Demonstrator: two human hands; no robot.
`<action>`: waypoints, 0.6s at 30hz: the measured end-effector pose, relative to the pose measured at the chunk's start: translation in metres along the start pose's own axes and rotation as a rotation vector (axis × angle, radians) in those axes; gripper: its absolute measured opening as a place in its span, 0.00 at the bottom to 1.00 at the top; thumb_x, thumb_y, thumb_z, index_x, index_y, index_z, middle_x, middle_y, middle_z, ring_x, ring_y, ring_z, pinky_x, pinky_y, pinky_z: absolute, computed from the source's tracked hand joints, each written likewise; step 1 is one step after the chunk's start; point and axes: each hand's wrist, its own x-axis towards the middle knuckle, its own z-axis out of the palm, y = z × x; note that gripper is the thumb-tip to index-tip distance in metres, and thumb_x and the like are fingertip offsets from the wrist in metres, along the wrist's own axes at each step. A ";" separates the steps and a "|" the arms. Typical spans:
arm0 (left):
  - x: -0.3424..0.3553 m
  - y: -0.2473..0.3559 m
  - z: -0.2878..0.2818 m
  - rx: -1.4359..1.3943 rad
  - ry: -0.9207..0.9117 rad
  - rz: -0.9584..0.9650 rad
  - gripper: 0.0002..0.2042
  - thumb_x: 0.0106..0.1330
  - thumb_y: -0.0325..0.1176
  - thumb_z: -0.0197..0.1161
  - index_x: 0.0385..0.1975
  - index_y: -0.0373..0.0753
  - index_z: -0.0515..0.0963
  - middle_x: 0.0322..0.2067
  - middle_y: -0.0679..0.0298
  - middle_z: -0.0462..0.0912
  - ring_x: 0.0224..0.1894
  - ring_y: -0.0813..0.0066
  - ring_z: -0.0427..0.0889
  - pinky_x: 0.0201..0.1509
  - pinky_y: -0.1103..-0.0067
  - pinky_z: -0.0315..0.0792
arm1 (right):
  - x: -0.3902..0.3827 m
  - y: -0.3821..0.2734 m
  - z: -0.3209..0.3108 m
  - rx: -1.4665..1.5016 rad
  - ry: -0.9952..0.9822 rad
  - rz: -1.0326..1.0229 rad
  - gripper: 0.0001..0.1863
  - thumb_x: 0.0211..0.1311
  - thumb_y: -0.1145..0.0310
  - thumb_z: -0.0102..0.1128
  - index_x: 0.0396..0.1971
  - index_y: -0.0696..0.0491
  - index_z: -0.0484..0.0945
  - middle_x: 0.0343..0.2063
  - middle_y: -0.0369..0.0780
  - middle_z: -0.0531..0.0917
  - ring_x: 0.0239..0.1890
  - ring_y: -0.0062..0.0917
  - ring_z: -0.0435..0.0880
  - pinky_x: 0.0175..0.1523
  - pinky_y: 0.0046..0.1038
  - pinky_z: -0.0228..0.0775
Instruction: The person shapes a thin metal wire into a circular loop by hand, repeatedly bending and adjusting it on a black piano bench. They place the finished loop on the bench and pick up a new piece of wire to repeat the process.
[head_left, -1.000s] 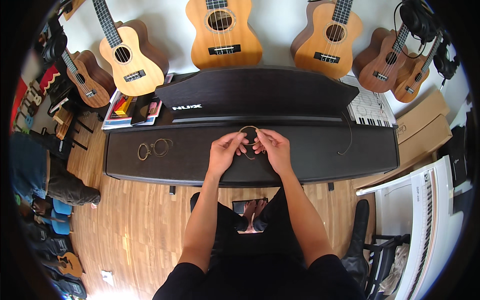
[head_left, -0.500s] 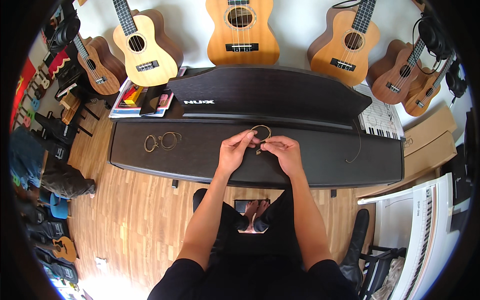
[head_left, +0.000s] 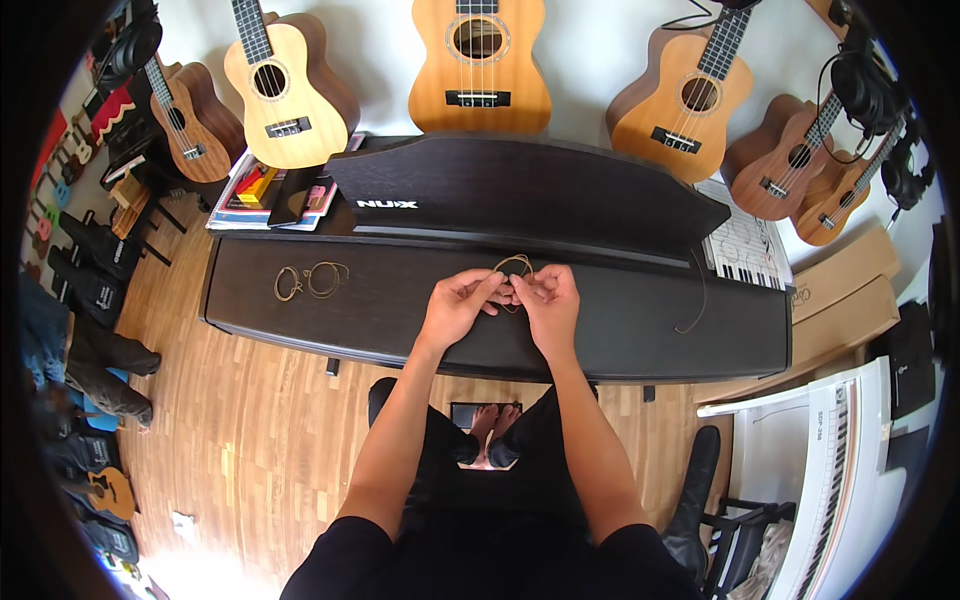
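Note:
A coiled bronze-coloured wire, which looks like an instrument string (head_left: 515, 257), is pinched between my two hands over the dark closed lid of a digital piano (head_left: 630, 330). My left hand (head_left: 458, 308) grips the loop's left side with thumb and fingers. On the other side, my right hand (head_left: 549, 305) pinches the same loop, its fingertips meeting those of the left. Fingers hide much of the lower coil. Two similar coils, a smaller string coil (head_left: 288, 284) and a larger string coil (head_left: 325, 280), lie to the left. One loose string (head_left: 704, 296) curves down the lid's right part.
Behind the lid rises a dark music stand (head_left: 530, 190), with ukuleles hanging above, including a central ukulele (head_left: 480, 80). Books (head_left: 235, 208) lie at back left, printed sheets (head_left: 745, 240) at back right. Cardboard (head_left: 845, 285) and a white piano (head_left: 815, 470) stand right. Another person's legs (head_left: 110, 365) show left.
My hands have drawn together, the right one moving left until the fingertips meet around the string coil. The whole view has shifted slightly.

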 end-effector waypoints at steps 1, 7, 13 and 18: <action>0.000 -0.004 0.001 -0.002 0.010 0.015 0.12 0.71 0.33 0.59 0.42 0.30 0.80 0.37 0.56 0.86 0.38 0.71 0.86 0.37 0.79 0.79 | 0.000 0.000 0.002 -0.018 0.015 -0.021 0.12 0.60 0.79 0.65 0.38 0.59 0.71 0.28 0.38 0.80 0.28 0.17 0.80 0.34 0.19 0.75; 0.000 -0.009 0.002 0.011 0.070 0.064 0.11 0.71 0.33 0.59 0.41 0.30 0.80 0.32 0.59 0.85 0.35 0.73 0.86 0.36 0.81 0.78 | -0.002 -0.009 0.005 -0.274 0.007 0.052 0.14 0.65 0.74 0.61 0.48 0.59 0.72 0.27 0.38 0.81 0.27 0.16 0.79 0.33 0.21 0.76; 0.001 -0.011 0.001 -0.098 0.112 0.107 0.11 0.72 0.34 0.57 0.40 0.31 0.79 0.29 0.60 0.84 0.31 0.74 0.85 0.33 0.81 0.77 | -0.003 -0.010 -0.001 -0.073 -0.079 0.055 0.10 0.68 0.73 0.56 0.44 0.61 0.75 0.33 0.43 0.84 0.30 0.22 0.83 0.37 0.25 0.80; 0.001 -0.008 -0.005 -0.137 0.094 0.057 0.12 0.72 0.36 0.57 0.40 0.32 0.80 0.22 0.65 0.79 0.23 0.77 0.80 0.29 0.82 0.74 | -0.002 -0.012 -0.008 0.006 -0.085 0.039 0.08 0.69 0.73 0.56 0.42 0.62 0.76 0.39 0.47 0.85 0.32 0.24 0.84 0.40 0.26 0.81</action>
